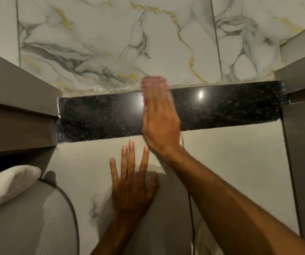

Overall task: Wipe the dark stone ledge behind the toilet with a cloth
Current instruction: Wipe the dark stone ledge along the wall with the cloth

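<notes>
The dark stone ledge (102, 116) runs left to right below the far marble wall (111, 43). The right hand (159, 116) lies flat across its middle, fingers extended and blurred; any cloth beneath is hidden. The left hand (131, 183) presses open-palmed on the near tile (230, 162), holding nothing. A white towel (2, 186) sits near left.

Polished black granite ledge (100, 115) below a marble-veined wall

The speckled slab runs level between two grey-brown side panels, its glossy top catching one bright glint of light right of centre. A right hand (160, 116) lies flat across its middle, fingers extended toward the wall (their tips are motion-blurred); the stone to either side is bare.
</notes>
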